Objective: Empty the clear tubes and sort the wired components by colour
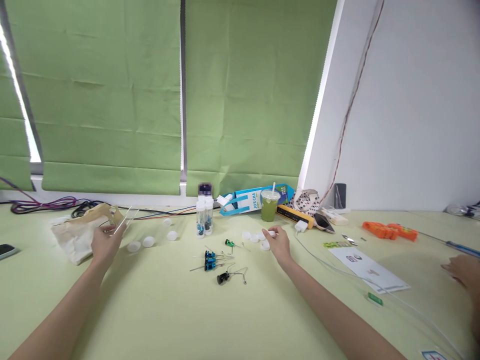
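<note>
My left hand (pixel 105 245) is closed around a clear plastic tube (pixel 128 219), tilted up to the right. Behind that hand lies a crumpled pale bag (pixel 73 235). My right hand (pixel 279 246) pinches a white cap (pixel 271 233) just over the table. Several loose white caps (pixel 255 238) lie beside its fingertips. More white caps (pixel 149 242) are spread to the right of my left hand. Between my hands are small metal-wired pieces: a green one (pixel 229 243), several blue ones (pixel 210 260) and a black one (pixel 223 278). Behind them stand capped clear tubes (pixel 204 217) with blue pieces inside.
A lidded cup of green drink (pixel 269 206) stands at the back, near a blue-and-white bag (pixel 243 201) and a yellow power strip (pixel 296 216). A white cable (pixel 330 262) crosses the right side, over a paper sheet (pixel 369 270). Another person's hand (pixel 463 270) is at far right.
</note>
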The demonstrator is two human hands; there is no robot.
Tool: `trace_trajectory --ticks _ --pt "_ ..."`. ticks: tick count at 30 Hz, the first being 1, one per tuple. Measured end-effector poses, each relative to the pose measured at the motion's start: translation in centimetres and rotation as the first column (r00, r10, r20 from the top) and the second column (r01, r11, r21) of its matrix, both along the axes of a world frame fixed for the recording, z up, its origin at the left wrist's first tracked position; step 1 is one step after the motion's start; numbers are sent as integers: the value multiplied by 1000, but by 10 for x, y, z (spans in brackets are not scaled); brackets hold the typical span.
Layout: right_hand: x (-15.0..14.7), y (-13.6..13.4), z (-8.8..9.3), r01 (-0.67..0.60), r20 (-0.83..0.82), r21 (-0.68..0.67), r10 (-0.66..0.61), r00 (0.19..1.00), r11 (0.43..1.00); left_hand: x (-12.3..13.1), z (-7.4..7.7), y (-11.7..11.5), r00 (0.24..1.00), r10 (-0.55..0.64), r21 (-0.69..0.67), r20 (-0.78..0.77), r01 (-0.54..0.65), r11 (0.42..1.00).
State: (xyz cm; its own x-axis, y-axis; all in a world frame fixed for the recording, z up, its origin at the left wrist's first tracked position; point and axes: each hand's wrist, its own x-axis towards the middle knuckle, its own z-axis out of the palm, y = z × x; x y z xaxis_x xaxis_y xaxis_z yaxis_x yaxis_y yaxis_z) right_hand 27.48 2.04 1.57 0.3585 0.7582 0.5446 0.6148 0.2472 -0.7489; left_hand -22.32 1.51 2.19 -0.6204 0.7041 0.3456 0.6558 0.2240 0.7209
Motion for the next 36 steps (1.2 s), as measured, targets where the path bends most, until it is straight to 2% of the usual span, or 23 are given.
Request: trace_trajectory --ticks 1,4,10,15,17,18,19,21,25,28,32,36 --pt "4 3 -3 62 16 6 -62 998 998 -3 -4 2 997 77 -63 -7 -78 995" --pt "13 10 -12 153 40 -39 -152 988 987 -6 -11 4 997 75 -143 -36 -80 986" --pt "18 14 -23 132 73 -92 -125 989 987 0 -16 8 996 -55 -212 -69 40 976" --pt "10 5 -20 130 137 -83 -118 984 988 6 -22 13 989 -62 -217 -131 33 976" --pt "-3 0 -14 118 211 -20 -111 971 993 14 -21 12 975 -54 -170 -214 17 985" --pt "-13 -2 -9 80 319 47 -91 943 996 19 -20 11 964 -47 -132 -263 12 991" --pt "-26 -4 -3 12 425 87 -48 904 996 26 -19 10 948 -42 -87 -315 15 996" --pt "-56 -4 12 -115 574 76 51 817 990 42 -14 8 905 -31 11 -425 40 999" --pt "-125 9 52 -223 723 33 131 679 974 81 -5 1 783 -96 138 -614 226 964" --pt "-166 24 71 -261 791 27 139 595 965 109 -5 -4 711 -213 128 -670 394 910" --pt "-194 36 72 -275 837 10 142 528 961 134 -12 -9 618 -351 80 -704 560 825" --pt "-199 34 65 -275 854 20 127 505 961 144 -18 -10 578 -430 54 -694 636 769"
